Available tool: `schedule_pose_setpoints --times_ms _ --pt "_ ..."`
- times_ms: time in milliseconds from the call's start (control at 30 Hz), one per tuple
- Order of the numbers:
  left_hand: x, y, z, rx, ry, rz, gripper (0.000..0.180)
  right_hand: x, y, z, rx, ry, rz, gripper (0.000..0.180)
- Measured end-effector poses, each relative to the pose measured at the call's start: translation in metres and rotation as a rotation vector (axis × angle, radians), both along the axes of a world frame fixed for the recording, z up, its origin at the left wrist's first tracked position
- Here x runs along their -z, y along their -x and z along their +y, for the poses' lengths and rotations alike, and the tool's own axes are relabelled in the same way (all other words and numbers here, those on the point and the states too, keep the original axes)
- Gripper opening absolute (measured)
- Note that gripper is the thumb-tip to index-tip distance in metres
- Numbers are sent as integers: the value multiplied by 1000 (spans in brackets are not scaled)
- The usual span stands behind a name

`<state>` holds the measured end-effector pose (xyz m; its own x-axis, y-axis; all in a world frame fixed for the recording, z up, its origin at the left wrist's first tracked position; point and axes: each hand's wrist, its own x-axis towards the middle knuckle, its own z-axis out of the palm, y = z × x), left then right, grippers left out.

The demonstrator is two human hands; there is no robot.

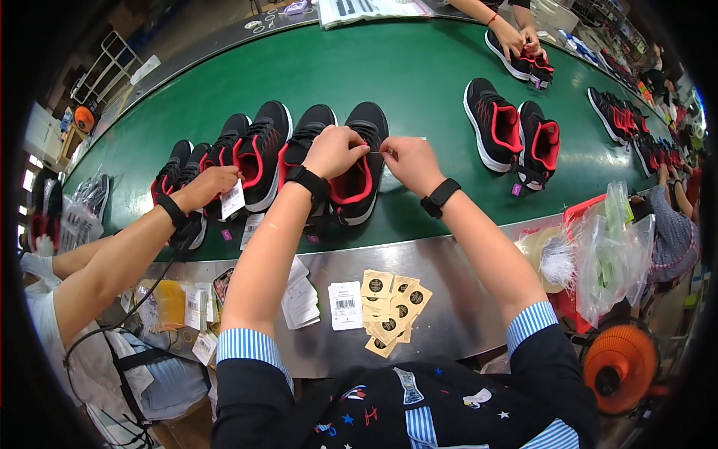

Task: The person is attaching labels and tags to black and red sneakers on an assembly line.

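Both hands are up over a black & red shoe on the green belt. Left hand is curled shut, pinching the shoe's top. Right hand pinches a thin string w/ a small tag, just beside the left. Tan tags lie on the metal ledge near the body. Another person's hand holds a white tag at the next pair.

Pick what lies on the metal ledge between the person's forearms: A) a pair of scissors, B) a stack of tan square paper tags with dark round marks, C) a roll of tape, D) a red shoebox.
B: tan square paper tags lie fanned out on the metal ledge between the forearms.
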<state>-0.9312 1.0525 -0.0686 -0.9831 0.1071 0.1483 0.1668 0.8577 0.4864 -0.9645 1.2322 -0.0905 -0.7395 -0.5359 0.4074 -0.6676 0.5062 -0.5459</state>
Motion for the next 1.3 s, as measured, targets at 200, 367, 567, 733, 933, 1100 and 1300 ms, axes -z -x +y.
schedule_pose_setpoints --times_ms 200,367,567,733,933,1100,1300 --pt "6 -7 -18 50 -66 38 20 0 -10 -13 -88 16 57 7" --pt "-7 -4 -28 292 66 36 18 -5 -10 -13 -128 33 99 7" --pt "-13 -6 -39 263 59 -152 21 -8 -9 -28 -85 -26 -36 7" --pt "-1 -5 -44 163 -12 -139 19 -8 -10 -39 -70 -41 -50 10" --pt "2 -9 -50 187 -9 -59 24 -12 -12 -43 -54 -88 -55 10" --pt "4 -11 -55 197 -62 -63 23 -11 -6 -47 -123 -121 -55 10" --pt "2 -14 -63 161 -60 -128 18 -2 -18 -63 -71 -73 8 12"
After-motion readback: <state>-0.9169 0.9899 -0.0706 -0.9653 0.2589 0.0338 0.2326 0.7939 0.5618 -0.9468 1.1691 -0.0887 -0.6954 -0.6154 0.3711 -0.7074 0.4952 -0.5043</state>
